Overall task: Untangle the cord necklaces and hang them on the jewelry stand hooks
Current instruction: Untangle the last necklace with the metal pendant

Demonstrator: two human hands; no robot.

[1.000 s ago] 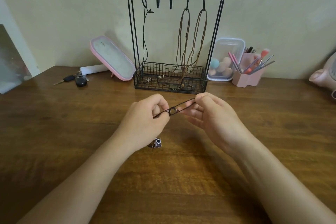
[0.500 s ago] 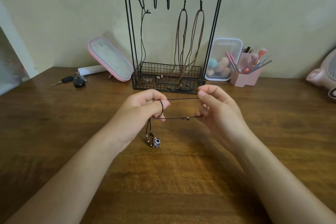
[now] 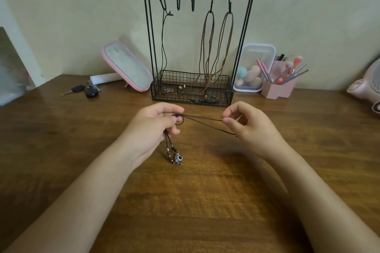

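A black wire jewelry stand (image 3: 148,33) rises at the back of the wooden desk. One black cord (image 3: 163,47) hangs from its left hook and two brown cord necklaces (image 3: 209,47) hang from the two right hooks; the two middle hooks are bare. Between my hands stretches a dark cord necklace (image 3: 202,118). My left hand (image 3: 153,127) is closed on one end of it, and its beads and small camera pendant (image 3: 178,158) dangle below that fist. My right hand (image 3: 249,127) pinches the other end between thumb and forefinger.
The stand's wire basket (image 3: 192,91) holds pendants. Left of it lean a pink mirror (image 3: 127,69) and a white tube, with car keys (image 3: 86,90) beside them. To the right stand a clear box of sponges (image 3: 254,68), a pink brush holder (image 3: 280,86) and a pink appliance (image 3: 366,86).
My hands have drawn apart, pulling the cord's loop out into two long strands. The pendant has lifted off the desk and hangs from my left hand.
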